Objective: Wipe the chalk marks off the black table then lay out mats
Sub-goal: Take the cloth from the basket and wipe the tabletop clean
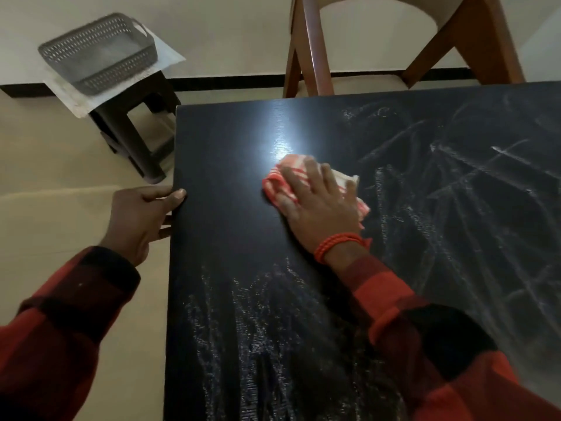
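1. Chalk marks (455,183): the heaviest patch lies on the bench (218,238) directly to the right of the right hand (315,205), spreading towards the far right corner; a second, streaky patch (258,323) lies at the near edge, below both hands.
2. Cloth (291,174): red and white, bunched, flat on the bench under the right hand, at the boundary between cleaned and marked surface.
3. Right hand: fingers spread and pressed flat on the cloth, palm down. It is the nearer hand to both patches.
4. Left hand (142,217): grips the left edge of the bench, thumb on top, fingers curled beneath.
5. Appearance of marks: white, smeared, in crossing strokes at right; finer vertical streaks near. The far left area around the glare looks wiped.
6. Judgement: wiping is partly done; the next stroke likely runs rightwards.
7. Mats: none identifiable on the bench. A grey basket (100,53) sits on a stool (136,141) at left.
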